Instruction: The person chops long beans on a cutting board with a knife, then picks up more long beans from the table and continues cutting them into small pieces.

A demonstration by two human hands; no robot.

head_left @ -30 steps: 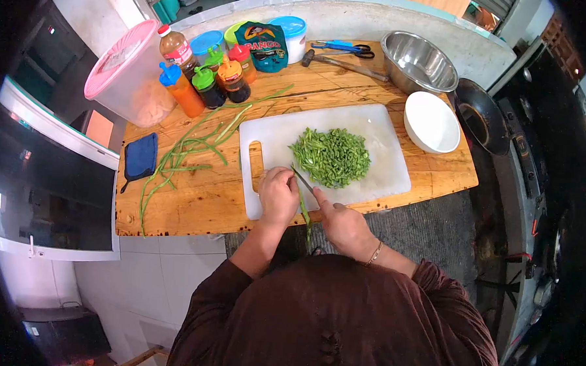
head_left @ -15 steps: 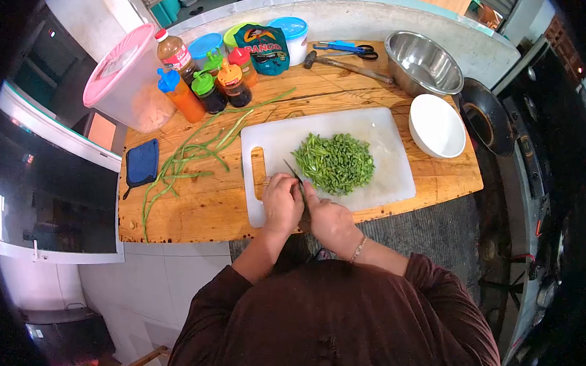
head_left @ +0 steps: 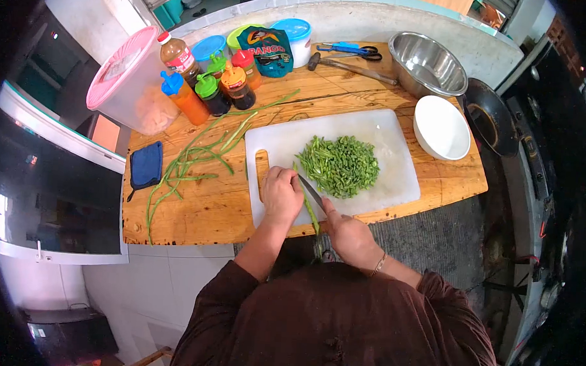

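Note:
My left hand [head_left: 284,194] is closed over a long green bean [head_left: 312,213] near the front left of the white cutting board [head_left: 393,138]. One end of the bean hangs down past the board's near edge. In my right hand [head_left: 351,239] is a knife [head_left: 311,191], its dark blade pointing up and left beside the bean, close to my left fingers. A pile of chopped green beans [head_left: 341,164] lies on the board just beyond the blade. Uncut long beans [head_left: 196,154] are spread on the wooden table to the left.
Sauce bottles [head_left: 212,94], a green pouch [head_left: 267,52] and a pink-lidded container [head_left: 131,78] stand at the back left. A hammer [head_left: 350,68], scissors [head_left: 357,50], a steel bowl [head_left: 412,74], a white bowl [head_left: 442,128] and a wok [head_left: 488,119] are rightward. A blue cloth [head_left: 146,165] lies left.
My right hand and the knife have moved right, away from my left hand. More of the blade and the hanging bean now show. The whole view has shifted slightly.

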